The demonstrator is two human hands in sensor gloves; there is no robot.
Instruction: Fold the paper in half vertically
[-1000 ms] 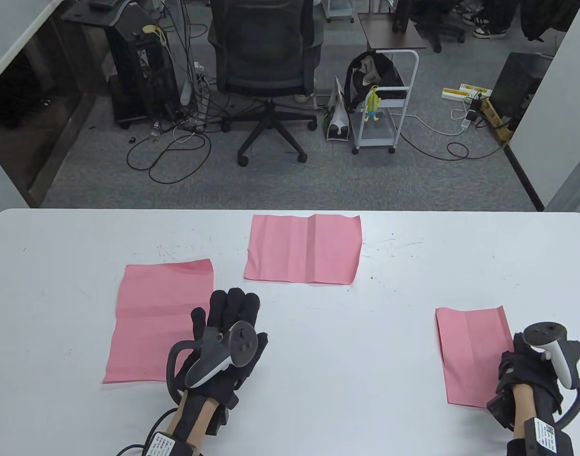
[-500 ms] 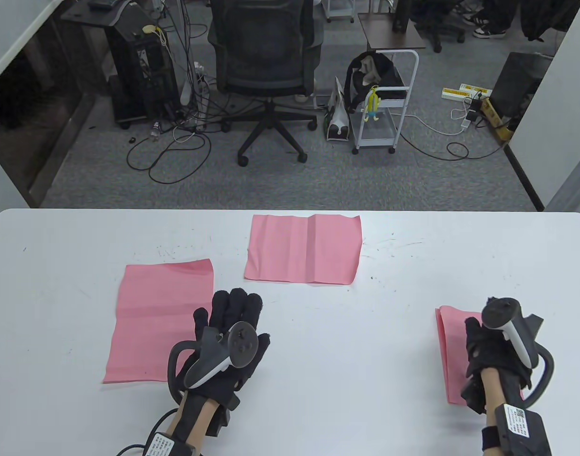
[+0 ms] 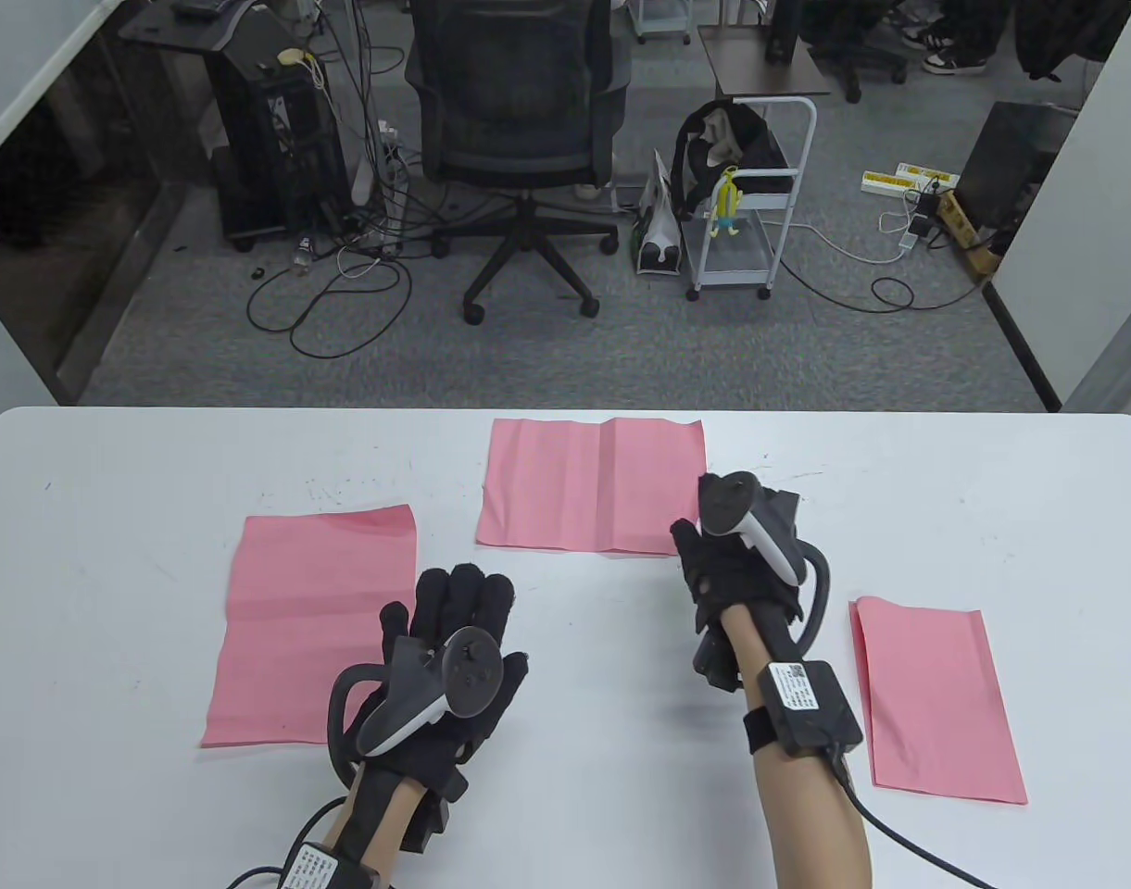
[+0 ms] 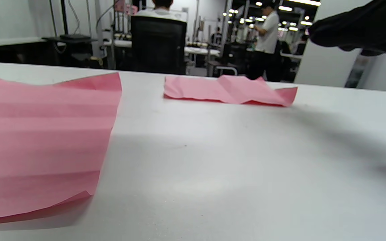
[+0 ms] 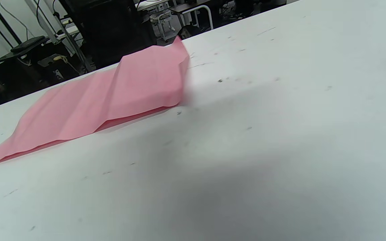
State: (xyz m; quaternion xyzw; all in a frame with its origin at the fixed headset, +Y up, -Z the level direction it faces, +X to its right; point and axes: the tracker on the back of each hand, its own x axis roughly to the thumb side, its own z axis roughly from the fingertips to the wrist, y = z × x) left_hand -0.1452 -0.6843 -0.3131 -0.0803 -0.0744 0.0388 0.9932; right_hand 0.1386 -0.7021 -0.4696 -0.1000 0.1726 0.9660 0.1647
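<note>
Three pink papers lie on the white table. A creased flat sheet is at the left, a creased flat sheet at the far middle, and a narrower folded sheet at the right. My left hand lies flat with fingers stretched out, just right of the left sheet, holding nothing. My right hand is at the middle sheet's near right corner; its fingers are hidden under the tracker. The left wrist view shows the left sheet and the middle sheet. The right wrist view shows the middle sheet.
An office chair, a white cart and cables stand on the floor beyond the table's far edge. Bare table lies between the hands and along the near edge.
My right hand has left the folded sheet at the right and moved up and left to the middle sheet's near right corner. My left hand has not moved.
</note>
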